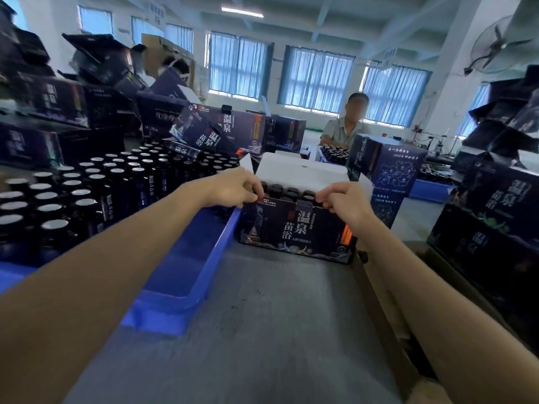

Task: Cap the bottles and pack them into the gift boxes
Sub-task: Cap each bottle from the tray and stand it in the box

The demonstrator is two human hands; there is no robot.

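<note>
Left grip (pixel 233 188) and right grip (pixel 344 199) pinch the near top edge of the gift box (pixel 294 231), long axis left-right; its white lid flap (pixel 303 173) stands on the far side.

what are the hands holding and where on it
Both hold the open gift box: the left hand pinches its top front edge near the left corner, the right hand grips the same edge near the right corner.

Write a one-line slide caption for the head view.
Left hand and right hand pinch the near top edge of an open gift box of black-capped bottles, beside a blue tray of silver-topped bottles.
</note>
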